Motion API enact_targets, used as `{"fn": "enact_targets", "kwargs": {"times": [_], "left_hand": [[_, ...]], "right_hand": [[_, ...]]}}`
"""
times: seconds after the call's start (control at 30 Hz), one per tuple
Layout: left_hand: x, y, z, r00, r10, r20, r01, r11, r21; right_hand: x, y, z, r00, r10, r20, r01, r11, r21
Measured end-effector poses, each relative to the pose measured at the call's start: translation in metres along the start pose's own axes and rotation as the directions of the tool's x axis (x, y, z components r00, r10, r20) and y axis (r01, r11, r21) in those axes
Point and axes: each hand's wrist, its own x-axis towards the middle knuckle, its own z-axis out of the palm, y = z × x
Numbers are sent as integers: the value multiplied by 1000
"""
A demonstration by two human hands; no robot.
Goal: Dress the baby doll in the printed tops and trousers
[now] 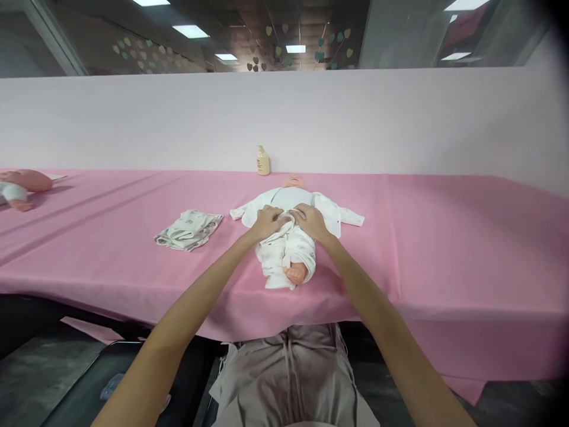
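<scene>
A baby doll lies on its back in the middle of the table, its head toward the wall. A white jacket is spread open under and around its upper body, sleeves out to both sides. White patterned baby trousers cover its legs, and one foot sticks out of a leg opening. My left hand is closed on the trousers' waistband at the doll's left-hand side in view. My right hand grips the waistband just beside it. The fingertips are partly hidden in the cloth.
A folded patterned cloth lies left of the doll on the pink tablecloth. A pump bottle stands by the wall. Another doll lies at the far left. A dark chair stands below the table's front edge.
</scene>
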Motion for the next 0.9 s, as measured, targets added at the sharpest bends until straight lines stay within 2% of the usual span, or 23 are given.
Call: {"fn": "enact_targets", "kwargs": {"times": [0.1, 0.2, 0.23, 0.37, 0.47, 0.53, 0.63, 0.7, 0.8, 0.9], "left_hand": [[4, -1, -5, 998, -29, 52, 31, 999, -29], [0, -22, -17, 975, -217, 44, 221, 971, -89], [-2, -31, -21, 969, -245, 41, 248, 964, -92], [-10, -58, -29, 974, -226, 22, 227, 971, -71], [-6, -61, -25, 975, -221, -19, 219, 972, -88], [1, -59, -21, 965, -262, -28, 253, 952, -171], [16, -56, -11, 947, -318, 41, 303, 849, -433], [24, -56, -3, 940, -334, 60, 310, 772, -556], [25, -59, 9, 924, -382, 19, 320, 744, -587], [19, -66, 13, 906, -423, 14, 360, 752, -553]], "right_hand": [[2, 6, -5, 998, 67, -9, -65, 990, 128], [5, 20, -10, 988, 153, -36, -146, 976, 160], [6, 26, -11, 984, 174, -30, -167, 974, 155], [3, 42, -11, 964, 264, 28, -265, 954, 137], [-1, 48, -10, 923, 385, 25, -383, 906, 179], [-2, 50, -8, 904, 427, 9, -419, 884, 209], [0, 53, -4, 889, 453, -60, -424, 866, 265], [2, 56, 0, 863, 490, -125, -437, 846, 304], [3, 60, 5, 823, 544, -166, -481, 821, 307], [0, 62, 8, 832, 539, -135, -504, 834, 223]]}}
